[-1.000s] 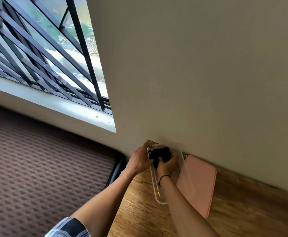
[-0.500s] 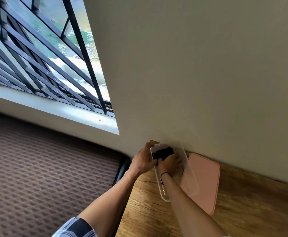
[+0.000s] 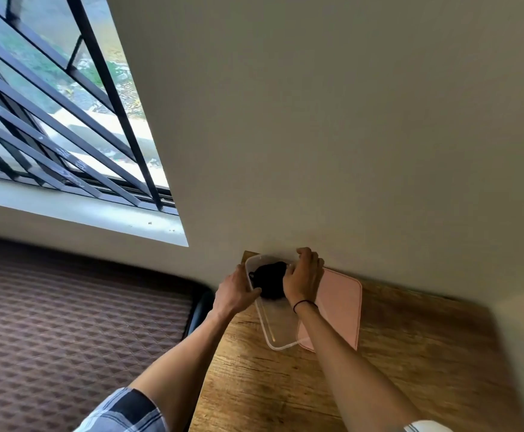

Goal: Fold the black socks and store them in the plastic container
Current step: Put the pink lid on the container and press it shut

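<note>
A clear plastic container [image 3: 281, 333] sits on the wooden table, its far end against the wall. A black bundle of socks [image 3: 268, 279] lies inside, in the far half. My left hand [image 3: 234, 293] grips the container's left wall, fingers reaching over the rim beside the socks. My right hand [image 3: 304, 277] is curled over the right rim near the far corner, just right of the socks. A thin black band circles my right wrist. Part of the sock bundle is hidden behind my right hand.
A pink lid [image 3: 343, 310] lies flat right of the container, partly under it. The wooden table [image 3: 285, 385] meets the beige wall [image 3: 316, 151] at the back. Left of the table's edge are a dark patterned surface [image 3: 67, 322] and a barred window [image 3: 51, 120].
My right hand has come off the socks and shifted right onto the container's rim. The socks now lie uncovered in the container. My left hand stays on the left wall.
</note>
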